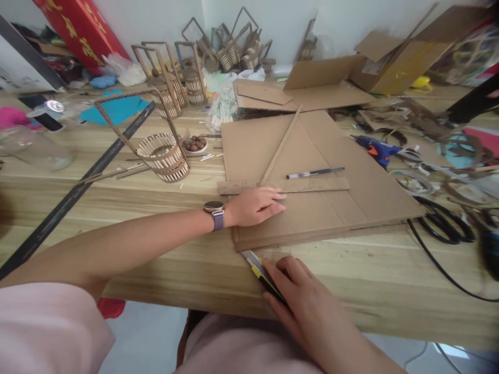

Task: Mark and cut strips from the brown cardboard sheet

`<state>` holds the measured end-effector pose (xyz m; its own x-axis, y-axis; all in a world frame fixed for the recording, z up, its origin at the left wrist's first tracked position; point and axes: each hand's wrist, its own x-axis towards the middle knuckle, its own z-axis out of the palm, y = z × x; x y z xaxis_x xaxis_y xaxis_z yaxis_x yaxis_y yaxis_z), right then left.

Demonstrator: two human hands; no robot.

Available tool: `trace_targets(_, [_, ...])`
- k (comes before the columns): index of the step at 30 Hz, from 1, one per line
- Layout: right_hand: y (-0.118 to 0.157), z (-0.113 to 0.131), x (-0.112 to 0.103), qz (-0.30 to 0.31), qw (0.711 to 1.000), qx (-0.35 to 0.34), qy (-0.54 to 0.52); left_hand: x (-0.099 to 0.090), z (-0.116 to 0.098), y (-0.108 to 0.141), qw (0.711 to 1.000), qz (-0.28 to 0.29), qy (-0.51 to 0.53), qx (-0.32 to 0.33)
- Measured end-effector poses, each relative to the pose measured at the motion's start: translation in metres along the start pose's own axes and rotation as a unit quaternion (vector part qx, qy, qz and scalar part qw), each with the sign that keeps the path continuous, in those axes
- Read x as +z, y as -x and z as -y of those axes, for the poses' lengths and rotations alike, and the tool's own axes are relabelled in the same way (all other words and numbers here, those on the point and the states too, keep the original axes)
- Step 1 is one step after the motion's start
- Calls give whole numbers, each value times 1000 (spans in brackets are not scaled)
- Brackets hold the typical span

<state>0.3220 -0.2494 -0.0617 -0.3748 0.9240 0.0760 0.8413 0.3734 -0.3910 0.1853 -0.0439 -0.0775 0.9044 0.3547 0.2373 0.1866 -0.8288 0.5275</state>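
Note:
My left hand (255,206) lies flat on a large cardboard sheet (331,135), its fingers stretched out beside a narrow cardboard strip (312,185). A watch sits on that wrist. In my right hand (300,296) is a yellow and black utility knife (261,275), its blade extended and the tip near the sheet's front left corner. A dark pen (315,173) lies on the sheet just above the strip. Another thin strip (281,145) slants across the sheet's upper part.
A small basket with a tall handle (166,156) stands left of the sheet, near a bowl of brown balls (195,144). A blue glue gun (376,149), black-handled scissors (444,221) and a cable lie to the right. More handled baskets (195,83) and cardboard boxes (413,57) stand behind.

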Motion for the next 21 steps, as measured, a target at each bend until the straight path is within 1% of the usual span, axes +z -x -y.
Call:
trace_targets(2, [0,6,6,-8,1000,7,-1,0,0,0,1000,1,-4,2])
trace_targets(4, [-2,5,5,2,1000,5,-5,0,0,-1,1000,5,-5,5])
trace_targets(8, [-11,-6,-9,38,999,-18,-12,-2,-1,-1,1000,16,-6,10])
trace_targets(11, [-17,-15,-18,54,997,-45,-18,-3,-1,0,1000,23,-9,13])
trace_targets(14, [-21,-20,-21,68,995,-65,-15,-3,-2,0,999,24,-13,17])
trace_targets(21, [-27,-23,-27,89,993,-75,-23,-3,0,1,999,29,-14,26])
